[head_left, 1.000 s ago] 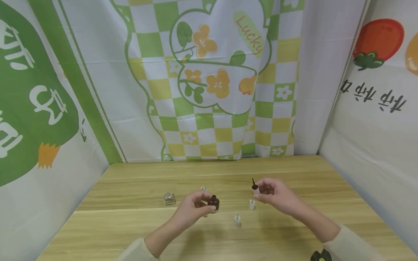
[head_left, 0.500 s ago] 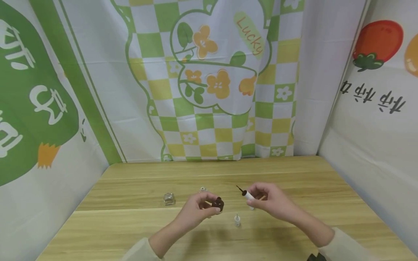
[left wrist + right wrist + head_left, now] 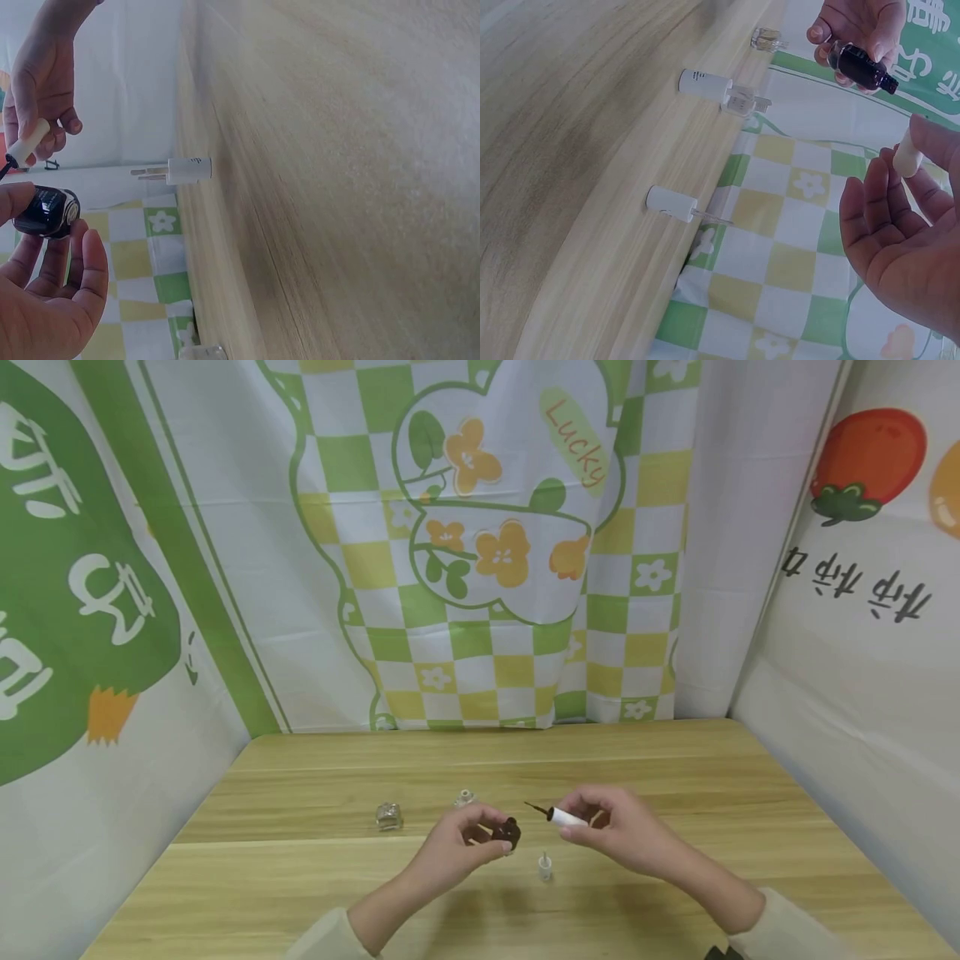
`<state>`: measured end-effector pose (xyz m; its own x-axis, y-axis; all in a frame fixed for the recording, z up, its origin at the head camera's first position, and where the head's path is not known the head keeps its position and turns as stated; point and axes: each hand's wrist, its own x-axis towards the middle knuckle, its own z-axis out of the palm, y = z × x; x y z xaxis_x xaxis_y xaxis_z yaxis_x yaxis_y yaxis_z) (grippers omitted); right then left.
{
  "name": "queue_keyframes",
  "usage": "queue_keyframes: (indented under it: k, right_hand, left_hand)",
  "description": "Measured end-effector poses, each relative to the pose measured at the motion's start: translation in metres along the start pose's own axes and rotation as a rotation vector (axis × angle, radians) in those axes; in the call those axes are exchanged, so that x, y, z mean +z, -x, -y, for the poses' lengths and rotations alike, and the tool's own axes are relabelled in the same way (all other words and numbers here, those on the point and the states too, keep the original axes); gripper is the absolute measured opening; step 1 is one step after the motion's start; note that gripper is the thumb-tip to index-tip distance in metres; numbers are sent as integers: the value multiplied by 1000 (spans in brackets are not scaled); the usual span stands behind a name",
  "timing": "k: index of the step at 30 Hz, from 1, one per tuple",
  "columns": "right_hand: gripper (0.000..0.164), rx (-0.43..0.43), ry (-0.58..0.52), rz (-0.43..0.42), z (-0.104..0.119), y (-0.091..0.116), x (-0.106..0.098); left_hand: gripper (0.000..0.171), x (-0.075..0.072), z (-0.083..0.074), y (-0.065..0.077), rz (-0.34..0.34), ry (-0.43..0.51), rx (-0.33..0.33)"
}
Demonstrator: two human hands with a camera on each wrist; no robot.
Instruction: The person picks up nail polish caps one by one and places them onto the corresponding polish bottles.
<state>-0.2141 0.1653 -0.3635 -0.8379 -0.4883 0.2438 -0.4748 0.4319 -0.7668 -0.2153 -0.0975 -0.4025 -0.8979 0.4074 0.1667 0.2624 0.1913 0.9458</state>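
The table's (image 3: 675, 760) far edge lies well beyond the work, giving me room to move. My left hand (image 3: 467, 839) grips the dark bottle (image 3: 507, 834), neck uppermost, seemingly so it's reachable; my right hand (image 3: 619, 823) pinches the white cap (image 3: 567, 818), brush (image 3: 536, 808) pointing left, with another cap (image 3: 545, 867) standing nearer.

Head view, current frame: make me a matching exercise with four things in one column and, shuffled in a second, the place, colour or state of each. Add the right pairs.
Things
1. dark bottle
2. cap with dark brush
3. cap with pale brush
4. table

Places, colours, states
A. standing upright, brush pointing up
B. light wood grain
C. held in the left hand
D. held in the right hand

Right pairs: 1-C, 2-D, 3-A, 4-B.
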Motion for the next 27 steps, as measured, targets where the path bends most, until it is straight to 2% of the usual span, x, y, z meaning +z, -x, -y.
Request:
queue_keyframes:
  k: [11, 17, 27]
  right_hand:
    - [16, -59, 66, 5, 0, 2, 2]
    - [15, -96, 100, 5, -2, 2, 2]
    - [15, -103, 116, 7, -2, 2, 2]
  left_hand:
    - [26, 3, 4, -1, 16, -11, 8]
    - [26, 3, -2, 2, 26, -13, -3]
    - [26, 4, 1, 1, 29, -14, -6]
